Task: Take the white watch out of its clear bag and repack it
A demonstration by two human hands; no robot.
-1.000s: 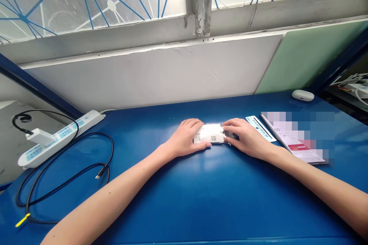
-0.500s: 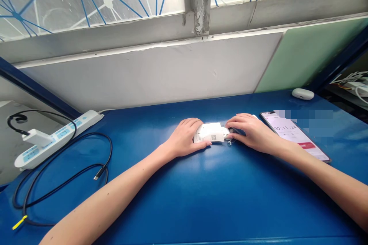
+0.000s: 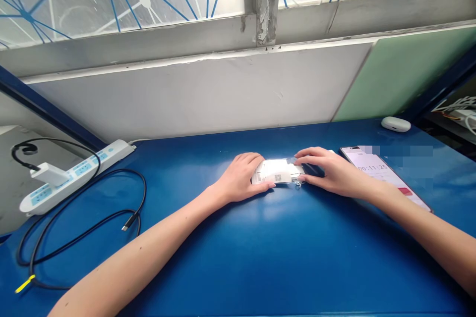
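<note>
A small white packet (image 3: 275, 172) with a printed label and clear plastic at its right end lies on the blue table (image 3: 238, 252). Wrapped round its left end, my left hand (image 3: 243, 177) holds it between thumb and fingers. My right hand (image 3: 324, 171) is at the packet's right end, thumb below and fingertips above, touching the clear plastic. What lies under the right fingertips is too small to make out.
Beside my right forearm lies a phone (image 3: 385, 176) showing a timer. A white case (image 3: 396, 124) sits at the back right. On the left are a power strip (image 3: 84, 171), a plugged-in charger (image 3: 50, 175) and a looped black cable (image 3: 111, 218).
My right thumb and fingers have spread a little at the packet's right end, and the dark thing seen between them no longer shows. The whole view has shifted slightly.
</note>
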